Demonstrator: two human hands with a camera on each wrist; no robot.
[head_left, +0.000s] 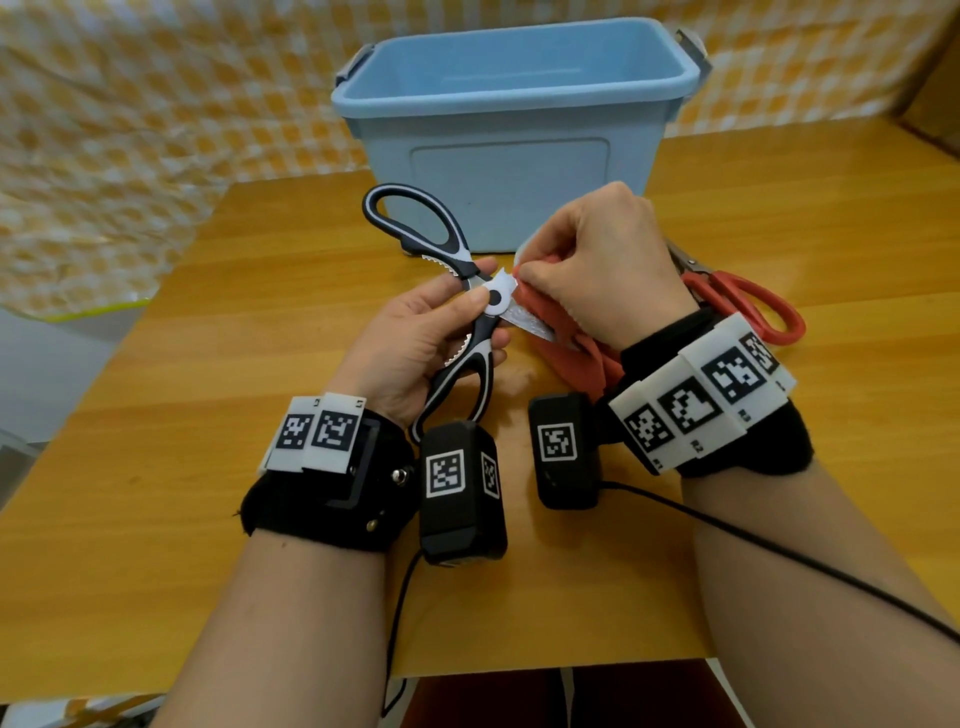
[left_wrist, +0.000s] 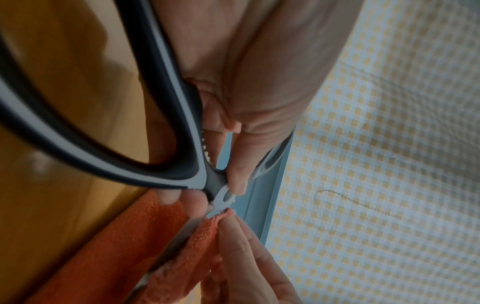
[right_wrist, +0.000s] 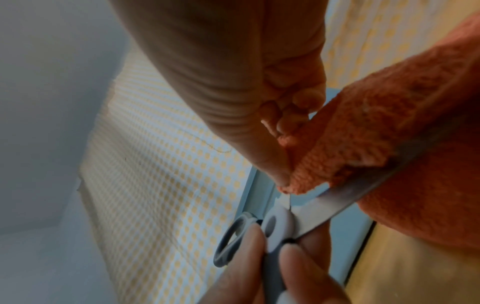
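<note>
Over wooden table, left fingers gripping scissors (near the pivot), right fingers pinching orange cloth

Black scissors — blade mostly wrapped in orange cloth; red scissors half-hidden.

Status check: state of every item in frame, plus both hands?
black scissors: wide open, held off the table.
orange cloth: folded over one blade by the pivot.
left hand: grips the black scissors near the pivot.
right hand: pinches the orange cloth.
red scissors: lying on the table, blades look closed.
blue bin: upright, lid off, nothing visible inside.
</note>
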